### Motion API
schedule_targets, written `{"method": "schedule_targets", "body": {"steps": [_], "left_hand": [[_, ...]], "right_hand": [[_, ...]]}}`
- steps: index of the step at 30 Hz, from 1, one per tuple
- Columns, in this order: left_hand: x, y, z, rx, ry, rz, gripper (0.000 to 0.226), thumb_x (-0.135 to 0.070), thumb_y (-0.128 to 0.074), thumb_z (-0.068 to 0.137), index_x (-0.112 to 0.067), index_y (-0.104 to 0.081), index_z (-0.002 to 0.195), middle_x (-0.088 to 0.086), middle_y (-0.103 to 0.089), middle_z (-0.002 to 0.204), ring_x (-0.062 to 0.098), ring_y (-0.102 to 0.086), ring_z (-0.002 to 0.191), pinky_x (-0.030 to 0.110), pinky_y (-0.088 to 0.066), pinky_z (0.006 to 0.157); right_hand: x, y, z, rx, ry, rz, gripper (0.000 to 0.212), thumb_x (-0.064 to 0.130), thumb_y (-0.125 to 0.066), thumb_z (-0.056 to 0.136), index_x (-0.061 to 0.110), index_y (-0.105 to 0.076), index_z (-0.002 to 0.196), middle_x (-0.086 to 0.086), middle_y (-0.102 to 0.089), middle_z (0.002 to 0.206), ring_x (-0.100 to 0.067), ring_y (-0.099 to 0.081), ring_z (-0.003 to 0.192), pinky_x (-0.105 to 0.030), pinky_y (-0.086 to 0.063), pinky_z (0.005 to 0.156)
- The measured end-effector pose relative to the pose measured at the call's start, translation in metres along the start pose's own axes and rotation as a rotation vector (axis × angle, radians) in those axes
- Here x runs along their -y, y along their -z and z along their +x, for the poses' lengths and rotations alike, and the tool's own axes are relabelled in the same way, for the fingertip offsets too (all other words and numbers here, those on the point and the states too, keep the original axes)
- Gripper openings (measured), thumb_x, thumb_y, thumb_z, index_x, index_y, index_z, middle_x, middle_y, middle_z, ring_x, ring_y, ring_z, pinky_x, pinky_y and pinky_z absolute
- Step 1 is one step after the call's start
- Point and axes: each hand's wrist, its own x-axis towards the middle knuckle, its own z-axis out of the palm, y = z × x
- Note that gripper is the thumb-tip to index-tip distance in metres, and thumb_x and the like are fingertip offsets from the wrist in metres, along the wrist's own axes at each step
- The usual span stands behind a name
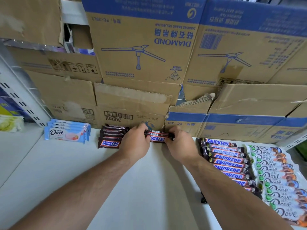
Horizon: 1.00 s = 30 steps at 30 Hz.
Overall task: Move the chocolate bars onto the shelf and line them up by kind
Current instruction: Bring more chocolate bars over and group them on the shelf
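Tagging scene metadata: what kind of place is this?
Likely a shop stockroom or retail shelf: white metal shelf, stacked brown cardboard cartons behind, sorted rows of brown Snickers bars and white Dove bars. Left hand and right hand hold a brown Snickers bundle.

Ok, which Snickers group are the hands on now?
The middle bundle, against the cardboard boxes, gripped at its ends by left hand and right hand; a barcode shows on top.
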Motion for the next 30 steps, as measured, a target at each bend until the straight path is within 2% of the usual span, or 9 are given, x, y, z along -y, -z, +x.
{"method": "schedule_targets", "body": {"steps": [2, 6, 10, 18, 22, 24, 26, 28, 30], "left_hand": [[-0.001, 0.001, -0.002, -0.006, -0.025, 0.036, 0.033, -0.027, -0.063, 0.089, -0.019, -0.053, 0.119, 0.005, -0.061, 0.115, 0.029, -0.059, 0.105, 0.039, -0.049, 0.084], [-0.001, -0.002, -0.012, -0.085, -0.143, 0.111, 0.031, -0.021, -0.066, 0.085, -0.017, -0.055, 0.114, 0.004, -0.049, 0.116, 0.028, -0.058, 0.095, 0.037, -0.046, 0.073], [0.0, -0.006, -0.016, -0.04, -0.167, 0.135, 0.022, -0.021, -0.062, 0.087, -0.016, -0.061, 0.109, 0.001, -0.049, 0.116, 0.027, -0.057, 0.094, 0.039, -0.049, 0.069], [-0.002, -0.002, -0.017, -0.005, -0.156, 0.133, 0.026, -0.021, -0.06, 0.089, -0.017, -0.06, 0.114, -0.002, -0.047, 0.12, 0.025, -0.059, 0.093, 0.039, -0.05, 0.073], [-0.007, -0.001, -0.028, -0.004, -0.23, 0.196, 0.023, -0.023, -0.061, 0.084, -0.016, -0.06, 0.106, 0.002, -0.051, 0.112, 0.028, -0.057, 0.096, 0.041, -0.051, 0.069], [-0.012, 0.0, -0.036, 0.056, -0.268, 0.237, 0.022, -0.031, -0.058, 0.086, -0.02, -0.06, 0.105, -0.001, -0.053, 0.112, 0.024, -0.054, 0.107, 0.038, -0.05, 0.078], [-0.016, -0.001, -0.042, 0.188, -0.281, 0.271, 0.029, -0.041, -0.055, 0.088, -0.025, -0.061, 0.112, -0.005, -0.054, 0.116, 0.019, -0.047, 0.116, 0.034, -0.045, 0.09], [-0.017, -0.002, -0.046, 0.274, -0.314, 0.309, 0.035, -0.046, -0.055, 0.088, -0.027, -0.061, 0.116, -0.005, -0.054, 0.119, 0.02, -0.042, 0.119, 0.035, -0.042, 0.096], [-0.017, -0.003, -0.049, 0.309, -0.343, 0.333, 0.037, -0.045, -0.054, 0.087, -0.027, -0.06, 0.12, -0.005, -0.052, 0.123, 0.02, -0.039, 0.12, 0.036, -0.04, 0.099]], "right_hand": [[0.0, -0.001, -0.002, -0.038, -0.009, 0.0, 0.028, 0.026, -0.064, 0.089, 0.019, -0.055, 0.114, 0.0, -0.07, 0.104, -0.024, -0.065, 0.092, -0.026, -0.044, 0.07], [-0.002, -0.002, -0.006, -0.103, 0.029, -0.01, 0.024, 0.026, -0.063, 0.088, 0.019, -0.055, 0.109, 0.0, -0.07, 0.099, -0.026, -0.066, 0.091, -0.035, -0.053, 0.074], [-0.003, -0.003, -0.007, -0.098, 0.069, -0.088, 0.022, 0.027, -0.063, 0.088, 0.02, -0.059, 0.108, -0.003, -0.07, 0.099, -0.029, -0.065, 0.089, -0.036, -0.053, 0.072], [-0.003, -0.002, -0.006, -0.076, 0.084, -0.18, 0.016, 0.026, -0.057, 0.091, 0.019, -0.054, 0.105, -0.007, -0.069, 0.095, -0.033, -0.065, 0.083, -0.036, -0.051, 0.066], [0.001, 0.001, -0.017, -0.091, 0.11, -0.235, 0.023, 0.031, -0.055, 0.093, 0.016, -0.051, 0.11, -0.007, -0.06, 0.104, -0.034, -0.064, 0.084, -0.037, -0.048, 0.065], [0.002, 0.006, -0.029, -0.087, 0.144, -0.323, 0.027, 0.036, -0.054, 0.092, 0.017, -0.051, 0.112, -0.004, -0.057, 0.107, -0.031, -0.064, 0.087, -0.035, -0.045, 0.065], [0.0, 0.008, -0.043, -0.013, 0.199, -0.406, 0.03, 0.038, -0.055, 0.09, 0.019, -0.055, 0.113, -0.002, -0.059, 0.108, -0.026, -0.061, 0.097, -0.034, -0.044, 0.07], [-0.004, 0.008, -0.06, 0.097, 0.269, -0.487, 0.03, 0.041, -0.053, 0.087, 0.02, -0.059, 0.107, -0.002, -0.062, 0.106, -0.026, -0.056, 0.102, -0.036, -0.046, 0.079], [-0.011, 0.004, -0.076, 0.133, 0.318, -0.504, 0.032, 0.044, -0.046, 0.084, 0.019, -0.062, 0.097, -0.003, -0.064, 0.099, -0.027, -0.056, 0.097, -0.039, -0.049, 0.081]]}}
